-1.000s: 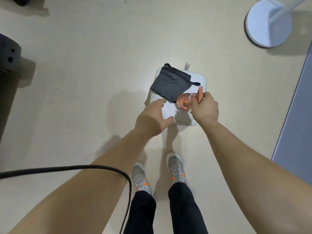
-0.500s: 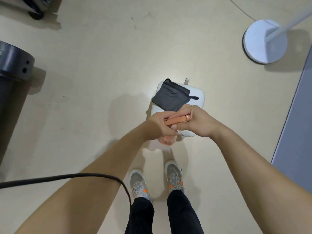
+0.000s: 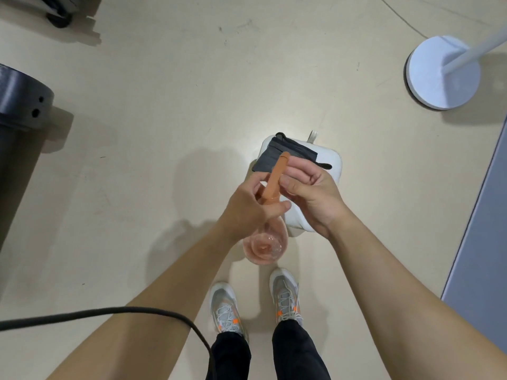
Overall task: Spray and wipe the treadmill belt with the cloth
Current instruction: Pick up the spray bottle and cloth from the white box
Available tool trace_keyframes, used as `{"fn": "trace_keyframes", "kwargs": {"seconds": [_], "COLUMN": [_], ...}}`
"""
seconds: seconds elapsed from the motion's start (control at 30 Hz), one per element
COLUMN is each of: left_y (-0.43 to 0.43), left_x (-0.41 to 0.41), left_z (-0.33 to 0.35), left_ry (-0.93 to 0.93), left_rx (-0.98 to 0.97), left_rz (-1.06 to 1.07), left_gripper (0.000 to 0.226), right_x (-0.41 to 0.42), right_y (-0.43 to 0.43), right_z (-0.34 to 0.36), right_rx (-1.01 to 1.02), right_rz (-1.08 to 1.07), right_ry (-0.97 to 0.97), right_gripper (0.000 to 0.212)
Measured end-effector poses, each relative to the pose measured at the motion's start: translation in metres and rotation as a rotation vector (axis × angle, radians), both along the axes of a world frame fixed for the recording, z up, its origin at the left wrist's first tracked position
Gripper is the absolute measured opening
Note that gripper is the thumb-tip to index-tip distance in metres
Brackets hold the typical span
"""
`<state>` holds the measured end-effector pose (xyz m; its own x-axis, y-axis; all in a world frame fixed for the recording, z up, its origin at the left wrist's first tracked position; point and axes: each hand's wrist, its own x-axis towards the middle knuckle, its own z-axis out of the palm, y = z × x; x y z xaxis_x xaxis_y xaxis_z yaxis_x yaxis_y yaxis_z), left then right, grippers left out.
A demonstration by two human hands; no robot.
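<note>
Head view. Floor (image 3: 170, 78): pale beige, smooth, scuffed in places, filling most of the frame. A grey-blue panel (image 3: 482, 229) runs along the right edge.

Item: white round base (image 3: 441, 72) with a white pole rising from it, upper right, well apart from my hands.

Item: dark cylindrical machine part (image 3: 22, 105), far left edge, with two small holes in its side. I cannot tell what it belongs to.

Item: black cable (image 3: 109, 314), crossing over my left forearm in the lower left.

Item: white stool (image 3: 333, 163), low, with rounded corners, directly ahead of my feet and partly hidden by my hands.

Item: grey cloth (image 3: 285, 153), folded, lying on the far left part of the stool top, untouched.

Item: spray bottle (image 3: 264, 246), clear pinkish body with an orange neck and nozzle, held in the air above the near edge of the stool, its round bottom turned toward the camera.

Left hand (image 3: 247, 209): closed around the bottle where the neck meets the body.

Right hand (image 3: 310, 193): fingers loosely curled, thumb and fingertips pinching the orange nozzle near its upper end.

Item: my grey shoes (image 3: 285, 300) with orange accents, and dark trousers, at the bottom centre.
</note>
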<state>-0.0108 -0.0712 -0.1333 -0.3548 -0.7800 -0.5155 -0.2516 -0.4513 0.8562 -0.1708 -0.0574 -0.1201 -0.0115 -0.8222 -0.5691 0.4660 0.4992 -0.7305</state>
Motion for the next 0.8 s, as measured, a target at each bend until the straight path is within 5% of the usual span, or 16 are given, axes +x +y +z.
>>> {"fn": "trace_keyframes", "kwargs": {"seconds": [0.17,0.23,0.3,0.43,0.53,0.6,0.7,0.8], "left_y": [0.003,0.0,-0.005,-0.012,-0.02,-0.023,-0.016,-0.003], "left_x": [-0.009,-0.003,0.003,0.024,0.04,0.048,0.058,0.065], "left_z": [-0.02,-0.028,-0.035,-0.059,-0.074,-0.082,-0.089,-0.086], "left_ry": [-0.064,-0.128,-0.111,-0.206,-0.23,-0.223,-0.213,-0.234], "left_rx": [-0.037,-0.009,-0.064,-0.134,-0.048,-0.024,-0.011,-0.012], "left_rz": [0.062,0.09,0.11,0.117,0.11,0.154,0.205,0.24], "left_gripper": [0.064,0.077,0.064,0.052,0.055,0.052,0.049,0.043], "right_x": [0.023,0.018,0.01,-0.01,-0.01,-0.008,-0.003,-0.005], "right_y": [-0.008,-0.016,-0.026,-0.044,-0.054,-0.055,-0.049,-0.049], "right_z": [-0.017,-0.036,-0.066,-0.132,-0.165,-0.184,-0.194,-0.185], "right_rx": [0.081,0.151,0.252,0.325,0.307,0.315,0.215,0.099], "right_rz": [0.005,0.004,-0.05,0.49,0.809,0.821,0.796,0.791], "right_ry": [0.015,0.179,0.443,1.254,1.298,1.381,1.651,1.628], "right_gripper": [0.047,0.033,0.032,0.085,0.133,0.141,0.117,0.064]}}
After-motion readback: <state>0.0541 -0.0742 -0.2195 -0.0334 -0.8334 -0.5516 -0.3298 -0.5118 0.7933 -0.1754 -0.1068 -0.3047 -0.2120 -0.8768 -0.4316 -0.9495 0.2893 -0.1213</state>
